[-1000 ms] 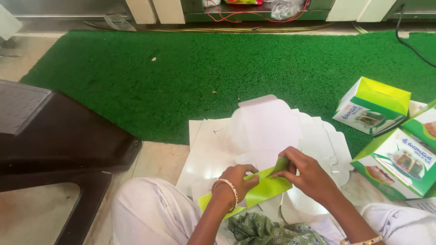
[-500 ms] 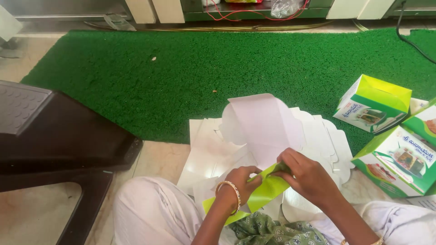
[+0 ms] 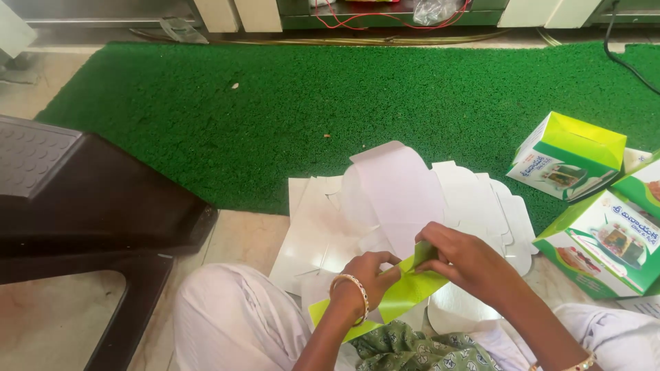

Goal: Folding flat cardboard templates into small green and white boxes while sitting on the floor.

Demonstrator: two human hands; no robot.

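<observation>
Two hands pinch one flat carton blank, lime side up.
Left hand clamps at 8 o'clock, right hand at 2; pressing unevenly could crease the white flap crooked.

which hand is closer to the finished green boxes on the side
Right. The right hand pinches the flat green carton on the side toward the folded green boxes, which sit apart at the right edge. The left hand grips the same carton farther away, with the right hand between.
</observation>
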